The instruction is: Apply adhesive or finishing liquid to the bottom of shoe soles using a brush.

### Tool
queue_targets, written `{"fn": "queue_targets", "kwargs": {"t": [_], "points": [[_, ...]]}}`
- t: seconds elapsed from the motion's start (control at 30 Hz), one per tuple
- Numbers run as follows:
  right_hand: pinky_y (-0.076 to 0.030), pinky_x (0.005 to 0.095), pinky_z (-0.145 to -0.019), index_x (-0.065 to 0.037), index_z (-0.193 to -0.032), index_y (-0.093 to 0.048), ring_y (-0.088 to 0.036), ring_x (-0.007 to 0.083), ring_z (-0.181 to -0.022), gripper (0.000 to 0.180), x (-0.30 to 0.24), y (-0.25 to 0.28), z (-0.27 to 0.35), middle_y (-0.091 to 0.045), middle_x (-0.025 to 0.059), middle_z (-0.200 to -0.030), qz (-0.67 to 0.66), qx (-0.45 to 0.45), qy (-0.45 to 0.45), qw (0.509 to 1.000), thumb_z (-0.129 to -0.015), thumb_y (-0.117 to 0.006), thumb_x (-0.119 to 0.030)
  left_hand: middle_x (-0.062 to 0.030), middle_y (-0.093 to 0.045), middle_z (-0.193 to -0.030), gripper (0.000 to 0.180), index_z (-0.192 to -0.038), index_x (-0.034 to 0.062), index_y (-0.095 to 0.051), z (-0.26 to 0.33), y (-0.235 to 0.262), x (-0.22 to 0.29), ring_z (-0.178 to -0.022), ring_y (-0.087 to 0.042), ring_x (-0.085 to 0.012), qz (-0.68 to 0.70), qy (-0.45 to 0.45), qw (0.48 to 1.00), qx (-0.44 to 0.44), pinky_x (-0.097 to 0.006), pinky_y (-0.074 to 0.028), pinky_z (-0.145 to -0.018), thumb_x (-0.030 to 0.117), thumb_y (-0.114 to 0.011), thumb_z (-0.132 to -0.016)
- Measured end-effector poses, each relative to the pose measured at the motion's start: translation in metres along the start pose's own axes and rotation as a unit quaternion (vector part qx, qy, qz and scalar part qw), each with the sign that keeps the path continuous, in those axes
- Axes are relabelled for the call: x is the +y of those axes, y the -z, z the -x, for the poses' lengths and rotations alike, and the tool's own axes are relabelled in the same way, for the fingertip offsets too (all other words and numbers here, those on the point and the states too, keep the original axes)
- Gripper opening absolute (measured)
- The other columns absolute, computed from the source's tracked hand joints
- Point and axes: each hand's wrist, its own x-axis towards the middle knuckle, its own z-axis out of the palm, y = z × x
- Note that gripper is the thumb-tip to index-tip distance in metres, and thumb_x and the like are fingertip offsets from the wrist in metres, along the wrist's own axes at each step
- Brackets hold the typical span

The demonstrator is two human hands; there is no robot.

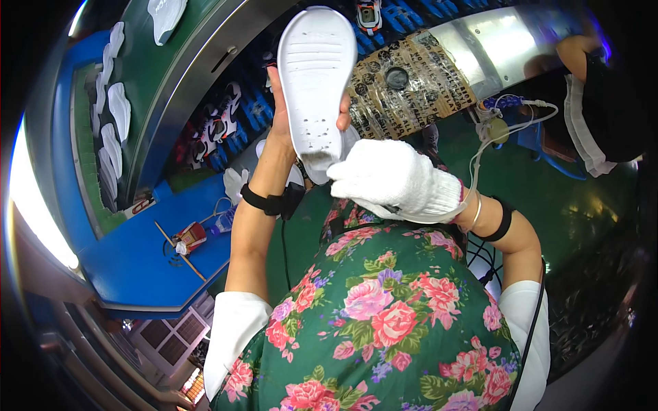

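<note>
My bare left hand (pixel 279 116) is wrapped round a white shoe sole (pixel 317 75) from behind, with fingers showing at both its edges. The sole is held up lengthwise, its broad rounded end farthest from me. Grooves cross its upper part, and small marks dot its lower part. My right hand (pixel 397 175), in a white knitted glove, is at the sole's near end. Its fingers are curled together with the tips beside that end; whatever they hold is hidden. Under the sole, another white piece (pixel 348 137) shows in part.
On the left, white soles (pixel 118 109) rest along a green belt (pixel 164 89). A blue table (pixel 144 264) carries a red item (pixel 190 238). Shoes (pixel 218 127) sit on blue racks beyond. Taped brown covering (pixel 411 82) lies ahead; white cables (pixel 476 154) hang right, near another person's arm (pixel 574 58).
</note>
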Motion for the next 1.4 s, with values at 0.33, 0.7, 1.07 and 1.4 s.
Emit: {"fn": "queue_targets", "kwargs": {"t": [0.33, 0.7, 1.07, 1.4], "points": [[-0.057, 0.0324, -0.076, -0.005, -0.088, -0.076, -0.072, 0.0228, -0.082, 0.013, 0.013, 0.031, 0.0, -0.075, 0.0094, -0.089, -0.162, 0.014, -0.158, 0.974, -0.076, -0.08, -0.004, -0.0264, -0.064, -0.095, 0.109, -0.136, -0.0023, -0.049, -0.015, 0.021, -0.004, -0.074, -0.067, -0.0377, -0.004, 0.142, 0.989, 0.038, -0.045, -0.057, -0.067, 0.09, -0.023, -0.083], [-0.055, 0.0322, -0.079, -0.003, -0.092, -0.075, -0.071, 0.0208, -0.087, 0.013, 0.029, 0.053, -0.002, -0.074, 0.0104, -0.091, -0.183, 0.193, -0.245, 0.932, -0.079, -0.077, -0.006, -0.0142, -0.044, -0.152, 0.056, -0.151, 0.0028, -0.036, 0.008, 0.007, -0.063, -0.139, -0.042, -0.0318, 0.025, -0.009, 0.993, 0.119, -0.048, -0.033, -0.117, 0.035, -0.038, -0.106], [-0.055, 0.036, -0.076, -0.006, -0.096, -0.076, -0.07, 0.0261, -0.085, 0.016, 0.021, 0.05, 0.006, -0.073, 0.0104, -0.095, -0.044, 0.175, -0.142, 0.973, -0.08, -0.076, -0.008, -0.0162, -0.063, -0.129, 0.078, -0.133, 0.0043, -0.057, 0.023, 0.001, -0.053, -0.117, -0.06, -0.0369, 0.162, -0.032, 0.971, 0.174, -0.054, -0.048, -0.1, 0.068, -0.05, -0.089], [-0.056, 0.0341, -0.074, -0.006, -0.1, -0.075, -0.071, 0.0246, -0.082, 0.022, 0.022, 0.06, -0.007, -0.074, 0.011, -0.096, 0.0, 0.227, -0.123, 0.966, -0.078, -0.079, -0.007, -0.0155, -0.056, -0.14, 0.073, -0.147, 0.0082, -0.044, 0.013, -0.021, -0.081, -0.122, -0.059, -0.0355, 0.162, -0.086, 0.978, 0.103, -0.05, -0.047, -0.107, 0.059, -0.049, -0.095]]}}
